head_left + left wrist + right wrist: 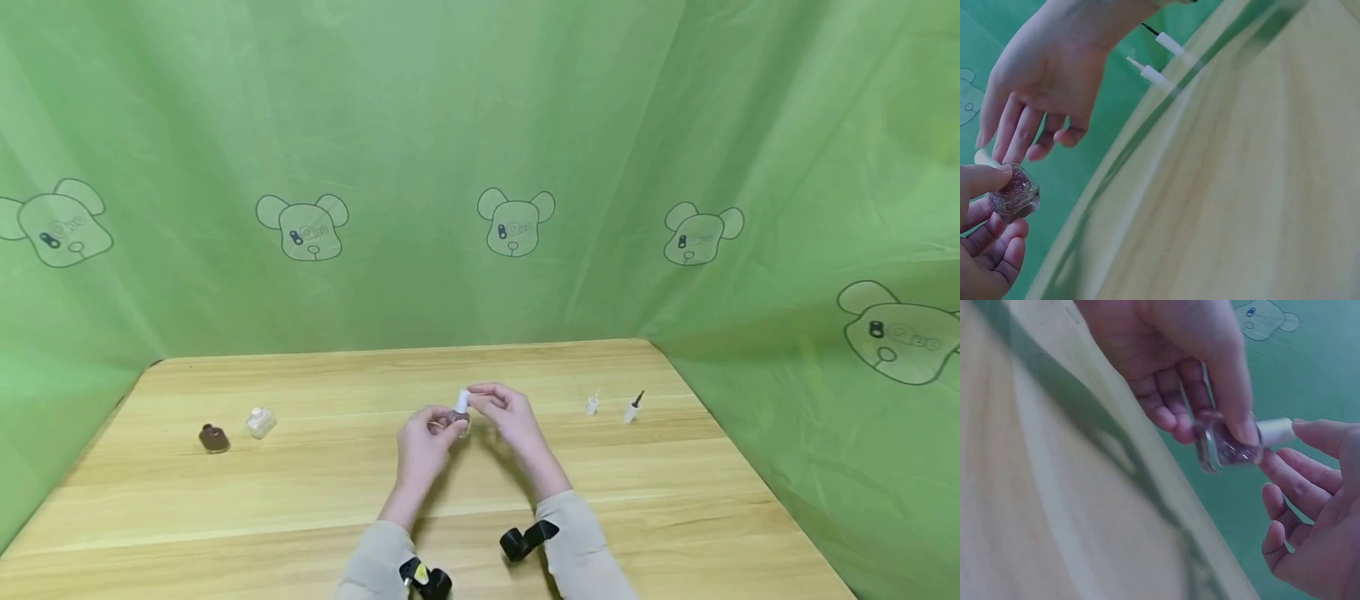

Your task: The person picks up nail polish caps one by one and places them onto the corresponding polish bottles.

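Left hand (422, 442) pinching the bottle (1229, 452) over the table (300, 517); right hand (516, 421), thumb touching the cap (1275, 430), any firmer hold unclear. Should the left pinch slacken under twisting, the bottle could slip. Outward: dark bottle (214, 439), clear bottle (261, 423), both capless, at left; brush caps (632, 412) at right.

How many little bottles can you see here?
3: a dark bottle on the left of the table, a pale bottle just right of it, and a white-capped bottle in the left hand.
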### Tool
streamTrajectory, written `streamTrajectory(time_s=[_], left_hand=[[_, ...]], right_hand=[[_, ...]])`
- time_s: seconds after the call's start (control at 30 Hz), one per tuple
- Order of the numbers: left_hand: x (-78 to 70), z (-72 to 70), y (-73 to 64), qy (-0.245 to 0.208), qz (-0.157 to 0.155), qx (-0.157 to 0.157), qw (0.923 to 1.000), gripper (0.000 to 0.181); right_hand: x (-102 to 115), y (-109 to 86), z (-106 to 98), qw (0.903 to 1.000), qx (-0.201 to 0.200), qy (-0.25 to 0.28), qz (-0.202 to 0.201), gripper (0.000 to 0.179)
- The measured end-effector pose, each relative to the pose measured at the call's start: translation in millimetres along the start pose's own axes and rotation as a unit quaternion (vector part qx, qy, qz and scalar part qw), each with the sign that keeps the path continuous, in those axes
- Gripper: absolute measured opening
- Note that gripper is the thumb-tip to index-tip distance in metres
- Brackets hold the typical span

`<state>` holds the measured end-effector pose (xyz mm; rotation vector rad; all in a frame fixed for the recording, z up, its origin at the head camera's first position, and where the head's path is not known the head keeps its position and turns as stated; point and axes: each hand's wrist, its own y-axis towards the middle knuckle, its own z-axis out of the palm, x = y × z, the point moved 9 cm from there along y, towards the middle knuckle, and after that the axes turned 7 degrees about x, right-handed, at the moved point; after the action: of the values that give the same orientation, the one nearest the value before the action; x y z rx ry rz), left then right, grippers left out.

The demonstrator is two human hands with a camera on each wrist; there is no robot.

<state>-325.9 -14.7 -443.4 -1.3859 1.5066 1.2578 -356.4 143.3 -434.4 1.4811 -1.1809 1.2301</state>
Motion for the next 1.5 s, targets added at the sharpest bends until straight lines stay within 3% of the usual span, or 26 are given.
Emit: streamTrajectory(time_s=[0.2, 0.57, 1.13, 1.3, 1.5], left_hand=[[6.0, -10.5, 7.2, -0.020, -0.013, -0.005, 0.9997, 0.028], [15.4, -42.4, 19.1, -0.038, -0.028, -0.035, 0.9983, 0.031], [50.9, -92.7, 43.6, -0.013, -0.061, -0.059, 0.9963, 0.033], [63.7, -105.8, 51.5, -0.011, -0.070, -0.054, 0.9960, 0.035], [72.9, -120.5, 61.4, -0.014, -0.070, -0.038, 0.9968, 0.036]], right_hand=[[7, -1.1, -21, 0.9997, -0.015, -0.019, -0.003, 0.038], [30, -10.7, -62, 0.9977, -0.050, -0.038, -0.026, 0.039], [43, -26.2, -115, 0.9920, -0.122, 0.020, -0.024, 0.038], [46, -32.7, -131, 0.9873, -0.148, 0.043, -0.041, 0.037], [48, -39.9, -153, 0.9746, -0.191, 0.083, -0.083, 0.029]])
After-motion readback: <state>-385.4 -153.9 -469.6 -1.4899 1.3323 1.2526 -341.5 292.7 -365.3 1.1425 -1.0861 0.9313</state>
